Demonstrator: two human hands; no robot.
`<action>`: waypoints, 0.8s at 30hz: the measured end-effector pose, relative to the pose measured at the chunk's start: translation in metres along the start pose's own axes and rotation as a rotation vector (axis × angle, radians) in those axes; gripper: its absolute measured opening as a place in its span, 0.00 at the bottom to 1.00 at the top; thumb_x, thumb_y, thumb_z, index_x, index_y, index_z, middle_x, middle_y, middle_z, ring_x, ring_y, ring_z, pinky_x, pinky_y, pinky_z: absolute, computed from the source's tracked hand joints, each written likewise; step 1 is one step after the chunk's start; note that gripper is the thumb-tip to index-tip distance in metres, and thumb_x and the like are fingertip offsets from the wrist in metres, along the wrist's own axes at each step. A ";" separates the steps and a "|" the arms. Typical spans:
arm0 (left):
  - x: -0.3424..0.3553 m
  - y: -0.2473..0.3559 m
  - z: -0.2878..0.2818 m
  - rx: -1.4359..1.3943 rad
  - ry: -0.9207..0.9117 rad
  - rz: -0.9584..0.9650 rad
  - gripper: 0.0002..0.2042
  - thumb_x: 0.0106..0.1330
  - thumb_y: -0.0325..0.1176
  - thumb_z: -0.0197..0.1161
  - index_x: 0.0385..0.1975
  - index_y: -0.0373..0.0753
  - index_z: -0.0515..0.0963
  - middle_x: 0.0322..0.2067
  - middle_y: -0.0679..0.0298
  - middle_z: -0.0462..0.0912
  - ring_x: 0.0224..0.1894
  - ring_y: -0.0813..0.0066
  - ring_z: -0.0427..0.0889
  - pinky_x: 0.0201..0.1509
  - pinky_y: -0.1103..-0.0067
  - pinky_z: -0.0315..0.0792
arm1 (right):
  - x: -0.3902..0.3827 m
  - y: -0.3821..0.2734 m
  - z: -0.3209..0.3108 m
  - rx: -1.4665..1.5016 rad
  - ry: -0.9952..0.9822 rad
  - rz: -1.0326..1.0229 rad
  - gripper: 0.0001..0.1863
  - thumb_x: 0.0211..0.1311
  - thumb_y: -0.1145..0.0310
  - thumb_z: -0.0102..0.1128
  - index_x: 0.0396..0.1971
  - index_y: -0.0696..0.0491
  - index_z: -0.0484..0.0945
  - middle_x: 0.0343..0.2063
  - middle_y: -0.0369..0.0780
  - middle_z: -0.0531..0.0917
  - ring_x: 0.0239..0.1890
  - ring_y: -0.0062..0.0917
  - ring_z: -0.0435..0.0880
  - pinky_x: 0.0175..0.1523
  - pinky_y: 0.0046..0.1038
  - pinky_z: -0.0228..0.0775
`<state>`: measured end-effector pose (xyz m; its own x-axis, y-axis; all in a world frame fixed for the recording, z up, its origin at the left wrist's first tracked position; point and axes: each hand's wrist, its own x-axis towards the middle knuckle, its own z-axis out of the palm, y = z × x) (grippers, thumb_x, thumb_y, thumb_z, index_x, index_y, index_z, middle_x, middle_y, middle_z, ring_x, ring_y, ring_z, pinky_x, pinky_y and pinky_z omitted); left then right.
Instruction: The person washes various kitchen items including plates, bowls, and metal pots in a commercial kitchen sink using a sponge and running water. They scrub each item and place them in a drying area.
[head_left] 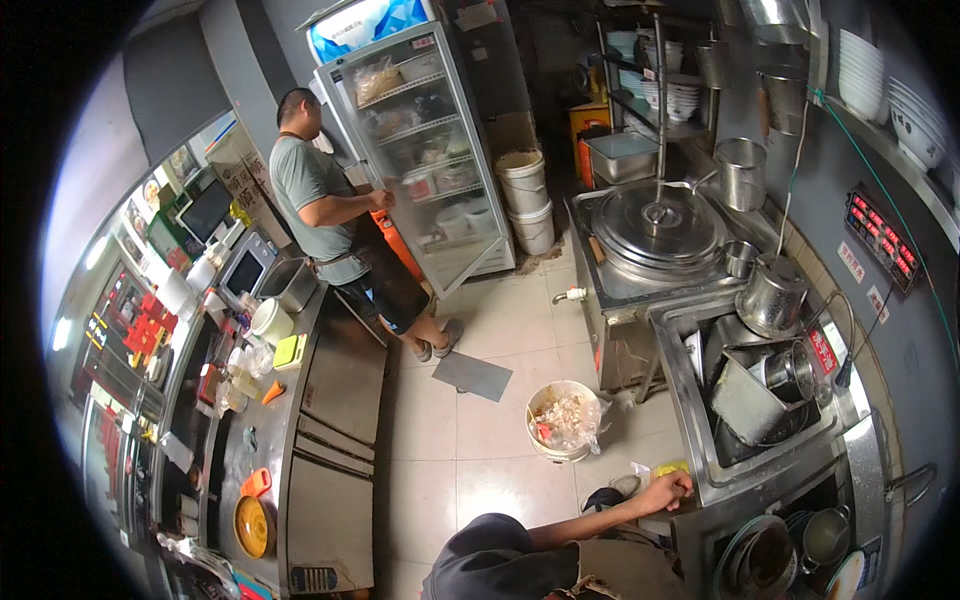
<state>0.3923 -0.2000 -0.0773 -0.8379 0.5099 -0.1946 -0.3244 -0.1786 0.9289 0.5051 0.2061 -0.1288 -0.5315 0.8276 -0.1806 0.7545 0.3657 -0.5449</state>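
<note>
Resting on the sink [690, 480] rim at five o'clock, a hand [668, 492] curls its fingers [684, 484] together on the steel edge. Which hand it is cannot be told; a waste bucket [562, 420] stands near at its eleven o'clock.

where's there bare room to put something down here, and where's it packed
Bare floor tiles lie between the steel counter and the waste bucket. The counter's near end by the orange bowl is partly free. The sink is packed with pots, and the big pot lid fills the stove.

A dark monitor [205, 210] stands at the far left; a black panel [882, 240] with red digits hangs on the right wall, small red-and-white labels [851, 262] below it.
</note>
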 end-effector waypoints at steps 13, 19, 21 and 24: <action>0.021 0.023 -0.014 -0.077 -0.078 -0.063 0.05 0.64 0.25 0.49 0.37 0.37 0.70 0.33 0.62 0.77 0.24 0.77 0.76 0.29 0.82 0.73 | -0.036 -0.020 -0.120 -0.424 0.171 -0.093 0.14 0.46 0.64 0.54 0.28 0.59 0.74 0.31 0.53 0.77 0.37 0.49 0.75 0.41 0.45 0.66; 0.028 0.023 -0.010 -0.022 -0.133 -0.152 0.06 0.63 0.23 0.48 0.38 0.35 0.69 0.34 0.60 0.77 0.24 0.77 0.76 0.29 0.82 0.73 | -0.047 -0.050 -0.147 -0.729 0.230 -0.329 0.07 0.47 0.69 0.52 0.20 0.57 0.76 0.22 0.49 0.79 0.26 0.43 0.79 0.33 0.39 0.72; 0.030 0.022 -0.015 0.000 -0.148 -0.149 0.06 0.62 0.23 0.48 0.38 0.34 0.69 0.34 0.60 0.76 0.24 0.77 0.76 0.29 0.82 0.73 | -0.050 -0.054 -0.149 -0.755 0.239 -0.379 0.07 0.46 0.70 0.52 0.19 0.57 0.76 0.21 0.49 0.79 0.26 0.41 0.80 0.33 0.39 0.73; 0.039 0.027 -0.019 0.021 -0.158 -0.155 0.07 0.61 0.23 0.48 0.38 0.34 0.69 0.34 0.60 0.76 0.25 0.77 0.76 0.29 0.81 0.74 | -0.062 -0.064 -0.155 -0.812 0.228 -0.425 0.07 0.46 0.70 0.52 0.19 0.57 0.76 0.21 0.48 0.79 0.25 0.40 0.80 0.32 0.38 0.73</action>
<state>0.3425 -0.2007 -0.0658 -0.6989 0.6558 -0.2853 -0.4336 -0.0713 0.8983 0.5496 0.1972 0.0448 -0.8001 0.5889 0.1139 0.5982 0.7694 0.2241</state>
